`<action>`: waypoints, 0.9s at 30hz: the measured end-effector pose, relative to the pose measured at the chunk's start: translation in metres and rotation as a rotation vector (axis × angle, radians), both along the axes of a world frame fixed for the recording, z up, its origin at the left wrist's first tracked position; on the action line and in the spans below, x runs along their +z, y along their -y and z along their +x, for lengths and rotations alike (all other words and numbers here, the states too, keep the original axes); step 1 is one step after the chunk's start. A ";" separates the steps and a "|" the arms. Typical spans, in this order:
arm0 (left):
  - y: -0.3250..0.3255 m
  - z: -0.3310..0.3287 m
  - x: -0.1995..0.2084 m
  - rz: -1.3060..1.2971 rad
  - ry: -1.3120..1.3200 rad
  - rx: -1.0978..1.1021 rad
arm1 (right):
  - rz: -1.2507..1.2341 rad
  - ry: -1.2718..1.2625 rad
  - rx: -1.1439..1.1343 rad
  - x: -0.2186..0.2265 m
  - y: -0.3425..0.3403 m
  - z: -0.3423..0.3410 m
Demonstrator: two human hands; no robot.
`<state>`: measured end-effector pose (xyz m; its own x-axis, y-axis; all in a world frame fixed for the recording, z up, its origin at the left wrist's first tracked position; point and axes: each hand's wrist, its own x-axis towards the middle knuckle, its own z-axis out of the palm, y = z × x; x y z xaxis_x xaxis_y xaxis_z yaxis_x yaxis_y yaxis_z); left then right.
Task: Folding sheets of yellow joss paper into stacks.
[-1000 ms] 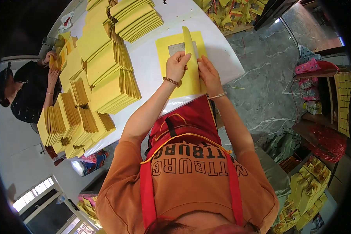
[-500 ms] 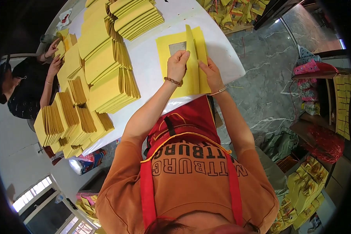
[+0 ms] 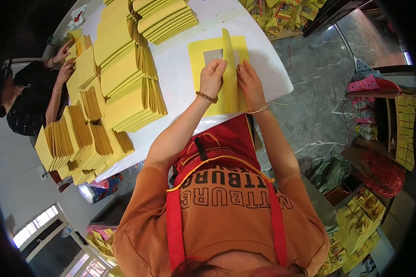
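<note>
In front of me on the table lies yellow paper (image 3: pixel 196 69) with a silvery grey rectangle (image 3: pixel 213 56) near its far end. A lengthwise flap (image 3: pixel 228 94) of the paper stands up along the middle. My left hand (image 3: pixel 211 76), with a beaded bracelet on the wrist, pinches the left side of this flap between thumb and fingers. My right hand (image 3: pixel 251 85) rests along the right part of the paper, beside the fold. Its fingers are stretched out, holding nothing. Whether its thumb touches the flap is hard to tell.
Stacks of folded yellow paper (image 3: pixel 129 99) cover the left of the white table (image 3: pixel 175 60). Across them, another person's hands (image 3: pixel 65 64) handle yellow paper. Bundled yellow pieces (image 3: pixel 286 16) lie beyond the table's far right. Grey marbled floor (image 3: pixel 305 97) lies to the right.
My right hand has drawn its fingers back from around the paper's right edge and straightened them beside the fold. My left hand keeps its pinch. The view has shifted slightly.
</note>
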<state>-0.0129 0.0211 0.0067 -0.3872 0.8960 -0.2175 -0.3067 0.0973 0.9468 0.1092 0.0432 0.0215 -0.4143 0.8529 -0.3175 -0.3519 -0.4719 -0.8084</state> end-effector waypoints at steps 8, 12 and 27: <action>-0.001 -0.004 -0.004 0.001 0.069 -0.089 | 0.079 -0.165 0.042 -0.021 0.002 -0.004; -0.003 0.003 0.006 0.042 0.077 -0.056 | -0.026 -0.278 0.069 -0.021 0.002 0.005; -0.010 0.004 0.009 0.022 -0.240 -0.168 | 0.448 0.057 0.408 -0.013 0.005 0.014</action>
<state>-0.0094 0.0308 0.0161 -0.2708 0.9554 -0.1176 -0.0550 0.1066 0.9928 0.1227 0.0384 0.0084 -0.7287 0.6849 0.0046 -0.1647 -0.1688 -0.9718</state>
